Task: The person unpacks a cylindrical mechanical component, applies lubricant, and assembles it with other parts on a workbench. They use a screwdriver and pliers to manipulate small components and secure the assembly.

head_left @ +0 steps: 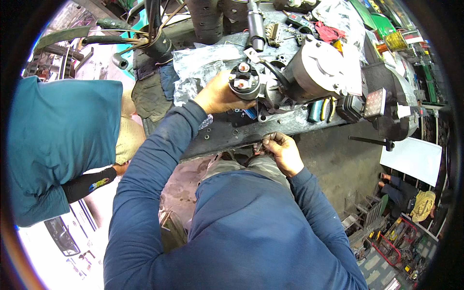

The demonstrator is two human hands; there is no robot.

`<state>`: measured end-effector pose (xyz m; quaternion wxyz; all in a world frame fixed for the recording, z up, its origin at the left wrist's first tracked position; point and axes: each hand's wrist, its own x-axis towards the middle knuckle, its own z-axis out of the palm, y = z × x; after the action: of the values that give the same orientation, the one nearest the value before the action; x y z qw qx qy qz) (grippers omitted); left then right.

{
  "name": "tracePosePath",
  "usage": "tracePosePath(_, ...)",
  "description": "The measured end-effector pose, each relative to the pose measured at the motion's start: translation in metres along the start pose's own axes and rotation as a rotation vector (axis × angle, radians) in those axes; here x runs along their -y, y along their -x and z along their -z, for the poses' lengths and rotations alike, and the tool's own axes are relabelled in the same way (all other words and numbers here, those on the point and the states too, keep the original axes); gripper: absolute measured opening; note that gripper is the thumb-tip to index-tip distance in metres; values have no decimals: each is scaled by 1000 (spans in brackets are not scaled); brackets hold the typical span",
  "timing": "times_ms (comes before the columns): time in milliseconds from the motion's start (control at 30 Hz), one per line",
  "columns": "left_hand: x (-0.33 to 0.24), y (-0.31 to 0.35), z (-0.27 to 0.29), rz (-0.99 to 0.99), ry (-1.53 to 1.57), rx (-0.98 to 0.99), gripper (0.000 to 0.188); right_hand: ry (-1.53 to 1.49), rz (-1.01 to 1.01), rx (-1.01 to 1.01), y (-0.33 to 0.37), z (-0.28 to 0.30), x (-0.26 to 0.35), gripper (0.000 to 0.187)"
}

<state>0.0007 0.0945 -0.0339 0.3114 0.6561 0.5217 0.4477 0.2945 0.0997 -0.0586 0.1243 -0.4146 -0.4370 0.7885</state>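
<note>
A starter motor (316,72) with a silvery round housing lies on the workbench. On its left side sits a black cylindrical solenoid (245,86) with two terminals on its end, and a dark cable with a metal lug runs near it. My left hand (217,94) is wrapped round the solenoid from the left, its fingers partly hidden behind it. Just off the bench's front edge, above my lap, my right hand (282,152) pinches thumb and fingers together. Whatever lies in that pinch is too small to make out. Small washers or nuts (235,132) rest near the front edge.
The workbench (285,126) carries clear plastic bags (203,60), a red cloth (329,32), pliers (330,110) and a dark upright cylinder (256,26). A bench grinder-like machine (394,101) stands at right. Another person in a teal shirt (63,145) is close on the left.
</note>
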Motion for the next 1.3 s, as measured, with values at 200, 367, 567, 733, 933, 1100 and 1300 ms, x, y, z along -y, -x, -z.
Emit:
tracePosePath(200, 18, -12, 11, -39, 158, 56, 64, -24, -28, -118, 13, 13, -9, 12)
tracePosePath(367, 26, -26, 25, -92, -63, 111, 56, -19, 2, -133, 22, 18, -12, 14)
tracePosePath(567, 31, -23, 23, -191, -142, 118, 65, -23, 5, -164, 23, 21, -9, 15)
tracePosePath(733, 15, -13, 20, 124, 184, 90, 91, 60, -12, -83, 18, 29, -2, 12)
tracePosePath(933, -33, 86, 4, 345, 609, -428, 102, 172, -37, 92, 7, 36, 3, 12)
tracePosePath(1100, -117, 219, -91, 908, 488, -566, 46, 347, -127, 396, 1, -4, 6, 14)
tracePosePath(1300, -201, 295, -133, 761, 1144, -1142, 37, 761, 295, 802, 20, -131, 0, 22)
